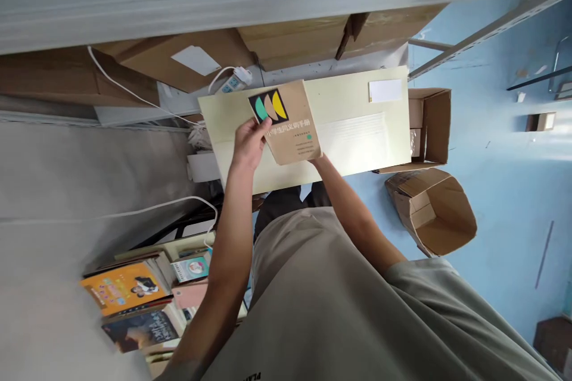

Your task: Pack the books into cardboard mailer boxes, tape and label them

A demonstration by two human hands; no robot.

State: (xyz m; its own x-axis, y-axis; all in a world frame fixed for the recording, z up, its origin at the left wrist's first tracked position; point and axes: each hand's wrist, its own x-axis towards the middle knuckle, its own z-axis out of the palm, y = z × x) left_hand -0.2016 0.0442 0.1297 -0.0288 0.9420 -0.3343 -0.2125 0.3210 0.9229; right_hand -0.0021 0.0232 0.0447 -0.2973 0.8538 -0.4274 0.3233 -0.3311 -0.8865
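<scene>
A brown book (292, 131) with a dark patch of green, tan and yellow shapes on its cover is held over the cream tabletop (344, 95). My left hand (251, 140) grips its left edge, thumb on the cover and fingers underneath. At the near right corner of the book, my right hand (318, 158) reaches beneath it, and the book hides most of its fingers. On the tabletop, right of the book, lie a clear plastic sleeve (357, 134) and a small white card or pad (385, 90).
Stacked books (129, 289) stand at the lower left. Two open cardboard boxes, one upper (435, 125) and one lower (442, 208), sit on the blue floor to the right. A power strip (232, 83) with white cables lies behind the table, below a grey shelf (268, 3).
</scene>
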